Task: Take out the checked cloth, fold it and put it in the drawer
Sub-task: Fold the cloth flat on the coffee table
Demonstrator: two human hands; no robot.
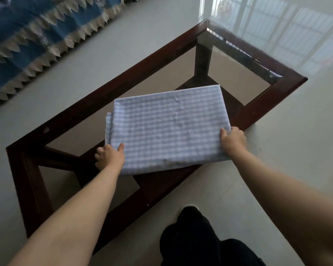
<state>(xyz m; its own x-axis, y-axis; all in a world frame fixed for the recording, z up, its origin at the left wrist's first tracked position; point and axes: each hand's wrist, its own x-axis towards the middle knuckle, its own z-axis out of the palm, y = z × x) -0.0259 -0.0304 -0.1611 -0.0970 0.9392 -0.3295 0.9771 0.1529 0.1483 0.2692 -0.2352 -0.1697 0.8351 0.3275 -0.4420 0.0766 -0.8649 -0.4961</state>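
The checked cloth (167, 127), pale blue and white, lies folded into a flat rectangle on the glass top of a dark wooden coffee table (288, 87). My left hand (110, 155) grips its near left corner, thumb on top and fingers underneath. At the near right corner my right hand (232, 140) holds the edge the same way. The cloth's near edge hangs slightly over the table's front rail. No drawer is in view.
A sofa with a blue cover and pale zigzag trim (33, 41) stands at the far left. Pale glossy floor tiles surround the table. My dark trouser leg and shoe (192, 233) are just in front of the table.
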